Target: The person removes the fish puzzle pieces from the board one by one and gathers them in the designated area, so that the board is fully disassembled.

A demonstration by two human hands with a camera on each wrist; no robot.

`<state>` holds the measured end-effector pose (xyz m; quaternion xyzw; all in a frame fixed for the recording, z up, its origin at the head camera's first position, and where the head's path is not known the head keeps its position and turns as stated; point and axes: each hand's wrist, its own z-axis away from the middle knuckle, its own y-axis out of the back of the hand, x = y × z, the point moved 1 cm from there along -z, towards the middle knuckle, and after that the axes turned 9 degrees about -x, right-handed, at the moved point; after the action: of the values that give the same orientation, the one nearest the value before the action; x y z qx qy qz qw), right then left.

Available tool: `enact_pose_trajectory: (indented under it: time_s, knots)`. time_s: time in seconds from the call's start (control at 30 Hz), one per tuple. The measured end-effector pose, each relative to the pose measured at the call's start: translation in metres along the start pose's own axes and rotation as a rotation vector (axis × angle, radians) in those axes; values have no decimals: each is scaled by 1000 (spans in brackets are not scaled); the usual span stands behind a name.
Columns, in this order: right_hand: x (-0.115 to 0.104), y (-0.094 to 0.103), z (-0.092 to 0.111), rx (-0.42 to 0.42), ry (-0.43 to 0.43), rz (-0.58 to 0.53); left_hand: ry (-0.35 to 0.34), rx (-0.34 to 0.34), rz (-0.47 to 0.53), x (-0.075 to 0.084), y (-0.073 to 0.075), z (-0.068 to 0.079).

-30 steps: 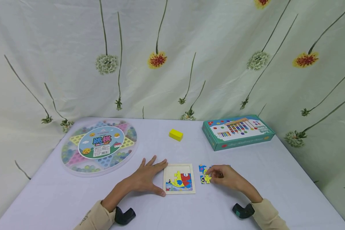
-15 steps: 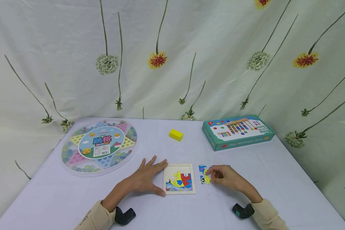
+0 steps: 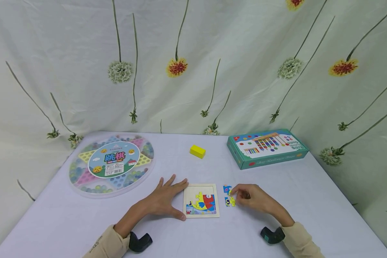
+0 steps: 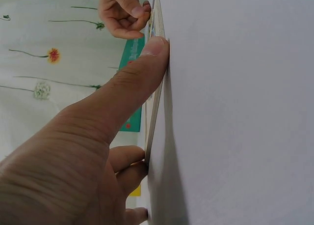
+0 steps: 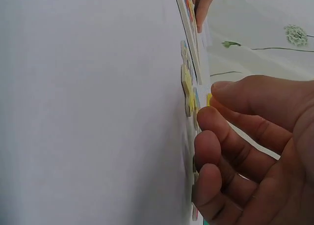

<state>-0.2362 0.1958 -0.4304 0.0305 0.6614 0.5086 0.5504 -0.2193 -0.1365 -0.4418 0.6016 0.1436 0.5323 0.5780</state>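
My left hand (image 3: 166,197) spreads its fingers along the left side of a small square wooden puzzle tray (image 3: 217,215). Its thumb (image 4: 156,47) touches the near left corner; other fingertips lie at the far left corner. Inside the tray, a partly filled fish picture (image 3: 204,203) covers the lower right. My right hand (image 3: 253,197) is loosely curled just right of the tray, low over loose puzzle pieces. A blue and yellow piece (image 3: 227,201) and a blue one (image 3: 226,189) show left of its fingertips. In the right wrist view, nothing shows between thumb and index finger; more pieces are partly hidden behind the fingers.
A round Chinese checkers set (image 3: 113,161) lies at the back left. Behind the tray sits a yellow block (image 3: 197,151). A green game box (image 3: 267,148) stands at the back right, before a flowered cloth backdrop (image 3: 193,71).
My right hand has shifted very slightly at the pieces, and the yellow piece under its fingertips shows a little less. The left hand and the tray have stayed still.
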Motion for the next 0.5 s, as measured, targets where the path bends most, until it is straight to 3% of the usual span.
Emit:
enact_pose_trajectory:
  time_s: [0.27, 0.5]
  knots:
    - [-17, 0, -14, 24, 74, 5, -2, 2, 2, 0, 0, 0]
    - [-36, -9, -33, -10, 137, -13, -5, 3, 0, 0, 0, 0]
